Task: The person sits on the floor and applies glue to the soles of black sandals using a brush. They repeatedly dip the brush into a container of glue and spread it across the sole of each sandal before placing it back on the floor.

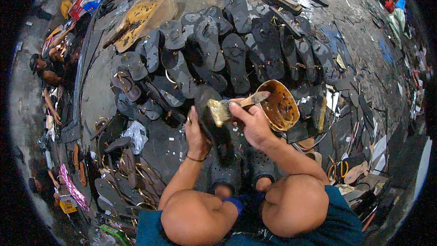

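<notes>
My left hand grips the edge of a dark shoe sole, which is blurred and held upright in front of me. In my right hand is a flat paintbrush. Its bristles are coated in pale, sticky glue and lie close against the sole's face; whether they touch it I cannot tell. The brush's wooden handle points right, over an open plastic tub smeared inside with amber glue. Several black sandals with small brass-coloured pegs lie crowded together beyond my hands.
A yellowish, glue-stained piece lies at the far left. More soles and straps pile up at near left, beside a clear plastic bag. Orange-handled scissors rest among scraps on the right. Another person sits at the left edge.
</notes>
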